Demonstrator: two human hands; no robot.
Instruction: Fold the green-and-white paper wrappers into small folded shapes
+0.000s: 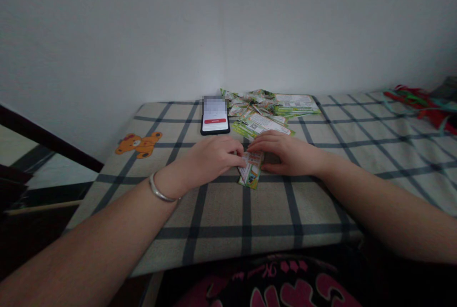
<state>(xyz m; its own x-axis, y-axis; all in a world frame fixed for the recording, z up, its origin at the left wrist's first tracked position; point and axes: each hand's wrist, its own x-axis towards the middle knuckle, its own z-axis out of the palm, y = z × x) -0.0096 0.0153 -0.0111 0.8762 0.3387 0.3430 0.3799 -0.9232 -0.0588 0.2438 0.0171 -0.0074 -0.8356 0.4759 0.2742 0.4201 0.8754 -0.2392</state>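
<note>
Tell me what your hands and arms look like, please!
Both hands are bare, with no gloves. The left hand has a shiny, silver-coloured bangle round its wrist. The right hand has no bracelet that I can see. No sleeves show on either forearm.

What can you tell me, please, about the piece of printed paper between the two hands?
The printed paper is a small piece, white and green with orange-red print and a bluish patch near its lower end. It looks thin and folded, with slanted edges. It lies on the checked cloth, narrow end pointing toward the person, its upper part touched by the left hand and right hand.
</note>
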